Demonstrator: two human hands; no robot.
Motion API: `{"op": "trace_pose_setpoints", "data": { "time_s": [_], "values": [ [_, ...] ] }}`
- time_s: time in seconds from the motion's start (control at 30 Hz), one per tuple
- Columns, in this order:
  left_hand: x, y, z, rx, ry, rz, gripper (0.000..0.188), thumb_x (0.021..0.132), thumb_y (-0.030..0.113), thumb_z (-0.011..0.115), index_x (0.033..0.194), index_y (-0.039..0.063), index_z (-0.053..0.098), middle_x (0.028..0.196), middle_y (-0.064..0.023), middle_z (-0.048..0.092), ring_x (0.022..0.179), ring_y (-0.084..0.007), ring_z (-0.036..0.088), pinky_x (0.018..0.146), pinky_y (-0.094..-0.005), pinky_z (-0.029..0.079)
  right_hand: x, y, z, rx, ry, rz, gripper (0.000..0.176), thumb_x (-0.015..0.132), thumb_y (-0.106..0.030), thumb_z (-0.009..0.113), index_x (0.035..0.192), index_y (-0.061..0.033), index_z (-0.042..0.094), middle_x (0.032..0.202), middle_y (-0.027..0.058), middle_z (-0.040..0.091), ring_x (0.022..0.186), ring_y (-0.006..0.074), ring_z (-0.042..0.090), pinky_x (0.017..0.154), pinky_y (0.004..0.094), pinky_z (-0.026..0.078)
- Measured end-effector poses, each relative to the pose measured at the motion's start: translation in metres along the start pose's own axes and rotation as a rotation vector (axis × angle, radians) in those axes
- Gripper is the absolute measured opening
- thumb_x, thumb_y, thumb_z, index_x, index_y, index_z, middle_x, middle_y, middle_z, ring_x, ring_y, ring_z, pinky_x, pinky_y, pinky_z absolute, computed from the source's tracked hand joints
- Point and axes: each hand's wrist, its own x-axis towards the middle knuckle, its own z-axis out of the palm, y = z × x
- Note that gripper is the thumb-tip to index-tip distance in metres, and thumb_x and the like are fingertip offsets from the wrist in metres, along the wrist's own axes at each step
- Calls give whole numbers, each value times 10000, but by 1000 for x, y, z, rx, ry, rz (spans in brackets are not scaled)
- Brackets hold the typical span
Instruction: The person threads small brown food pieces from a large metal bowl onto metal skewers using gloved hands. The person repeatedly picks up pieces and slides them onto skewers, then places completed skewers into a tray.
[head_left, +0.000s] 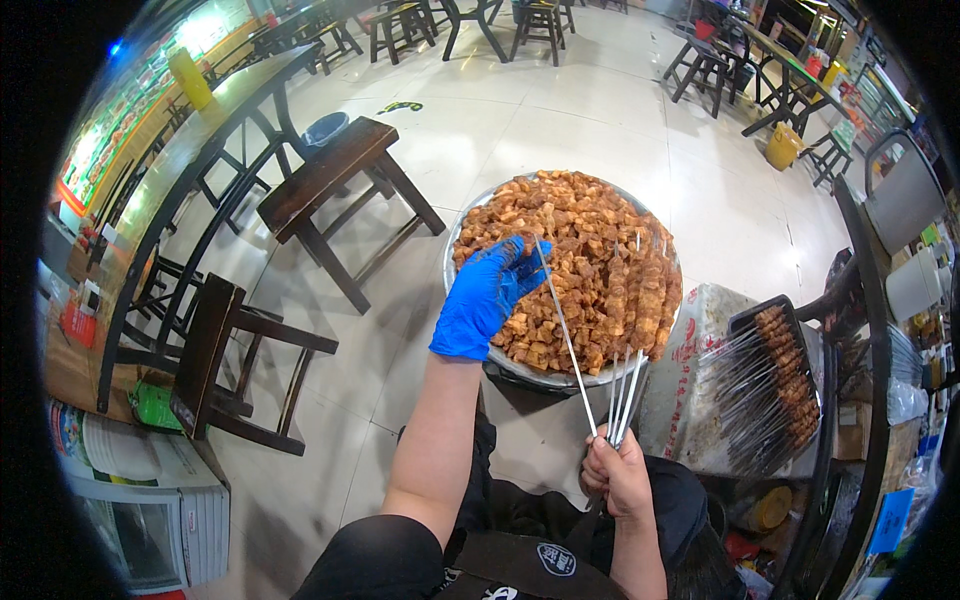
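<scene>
A large round metal basin (451, 264) is heaped with cubes of seasoned meat (547, 199). My left hand (491, 296), in a blue glove, is at the left part of the heap, its fingers closed round a piece of meat at the upper tip of a metal skewer (564, 334). My bare right hand (619, 469), below the basin, grips the lower ends of that skewer and several others. Those others bear threaded meat (643, 296) over the basin's right side. Many loaded skewers (784, 375) lie in a black tray (742, 319) at the right.
The tray rests on a white box (686, 405) with red writing. Dark wooden stools (337, 176) (217, 360) and a long table (191, 142) stand at the left. A dark-framed shelf (862, 375) borders the right. More stools and tables stand across the tiled floor.
</scene>
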Motion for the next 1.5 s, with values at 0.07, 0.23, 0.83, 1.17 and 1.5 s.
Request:
{"op": "trace_pose_setpoints", "data": {
  "time_s": [0.07,0.23,0.83,1.17,1.5],
  "values": [
    [-4,1,1,43,5,-11,271,926,174,567,1155,29,586,1137,-143,621,1098,-273,586,925,-425,484,0,-1,-1,-10,1,-11,43,961,-115,488,981,-78,477,563,-28,328,416,49,249,393,208,210],
    [-7,4,2,52,-104,-68,302,911,156,582,1165,-7,582,1170,-169,606,1089,-280,589,936,-414,492,0,-3,-2,-11,21,-8,56,965,-113,491,982,-62,474,562,-34,333,422,51,256,400,221,211],
    [5,3,2,-71,80,37,260,964,225,523,1084,3,583,1112,-197,632,1011,-281,638,884,-381,530,-4,-5,-5,-102,-27,5,51,956,-93,498,982,-60,470,575,-34,344,431,46,272,405,212,221],
    [-2,-4,25,184,220,167,229,955,206,548,1074,14,590,987,-149,677,828,-194,681,704,-320,582,-2,-4,-5,-138,40,-17,45,957,-101,503,972,-66,481,573,-43,340,428,42,271,401,209,214],
    [-1,-15,32,231,267,197,210,953,194,547,1053,18,605,931,-142,686,759,-165,675,656,-293,571,0,2,-1,-135,50,-68,47,959,-97,496,975,-54,489,577,-39,349,439,43,276,408,212,223]
  ]
}}
